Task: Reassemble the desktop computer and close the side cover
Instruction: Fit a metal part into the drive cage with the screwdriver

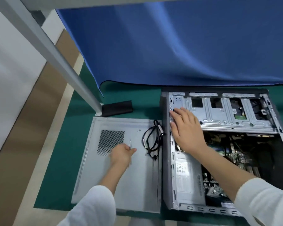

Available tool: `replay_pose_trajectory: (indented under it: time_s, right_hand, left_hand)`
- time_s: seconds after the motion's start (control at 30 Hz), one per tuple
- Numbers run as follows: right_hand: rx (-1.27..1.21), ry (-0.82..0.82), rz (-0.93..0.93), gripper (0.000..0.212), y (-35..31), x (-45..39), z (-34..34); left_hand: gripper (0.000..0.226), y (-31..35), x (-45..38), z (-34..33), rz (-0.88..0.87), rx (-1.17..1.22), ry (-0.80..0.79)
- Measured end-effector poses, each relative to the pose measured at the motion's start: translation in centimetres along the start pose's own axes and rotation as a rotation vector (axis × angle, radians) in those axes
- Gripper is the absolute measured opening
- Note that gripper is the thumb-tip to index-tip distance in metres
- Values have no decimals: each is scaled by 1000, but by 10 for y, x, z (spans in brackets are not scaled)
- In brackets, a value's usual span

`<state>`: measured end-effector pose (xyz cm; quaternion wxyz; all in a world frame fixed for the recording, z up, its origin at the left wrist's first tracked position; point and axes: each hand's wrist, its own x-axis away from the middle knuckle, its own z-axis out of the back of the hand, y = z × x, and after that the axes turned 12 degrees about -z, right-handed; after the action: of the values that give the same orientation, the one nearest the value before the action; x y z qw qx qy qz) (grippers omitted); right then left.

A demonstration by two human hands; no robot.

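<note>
The open desktop case lies on its side at the right, with the drive cage, the power supply and the motherboard exposed. My right hand rests flat with straight fingers on the case's left edge near the drive cage. The grey side cover lies flat on the mat to the left of the case. Over it, my left hand holds a thin metal screwdriver. A coiled black cable lies on the cover's right part.
A green mat covers the table. A blue cloth hangs behind the case. A grey metal post stands at the back left, with a black block beside its foot.
</note>
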<state>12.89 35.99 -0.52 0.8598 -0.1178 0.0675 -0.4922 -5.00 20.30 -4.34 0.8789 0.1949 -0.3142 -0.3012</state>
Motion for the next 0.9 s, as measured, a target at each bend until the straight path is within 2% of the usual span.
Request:
replay_pose_trajectory:
  time_s: [0.23,0.43,0.5,0.57,0.67,0.77,0.9]
  right_hand:
    - [-13,35,2,50,-2,0,-1]
    - [-15,53,-4,49,-2,-1,-2]
    - [-23,69,0,49,-3,-1,-3]
    - [-26,83,1,48,-2,-1,-4]
    - [-18,88,9,48,-1,-2,-6]
    - [-13,97,8,48,0,-2,-7]
    - [-6,104,17,48,1,-2,-10]
  left_hand:
    - [31,-5,-26,-25,-64,-133,-130]
    - [39,-12,-30,-28,-79,-99,-93]
    - [30,-7,-30,-27,-170,-53,-3]
    - [27,4,-33,-28,-336,-15,59]
    - [44,29,-46,-32,-474,-119,16]
    - [51,48,-60,-35,-393,-298,-143]
    - [33,57,-68,-38,-307,-344,-227]
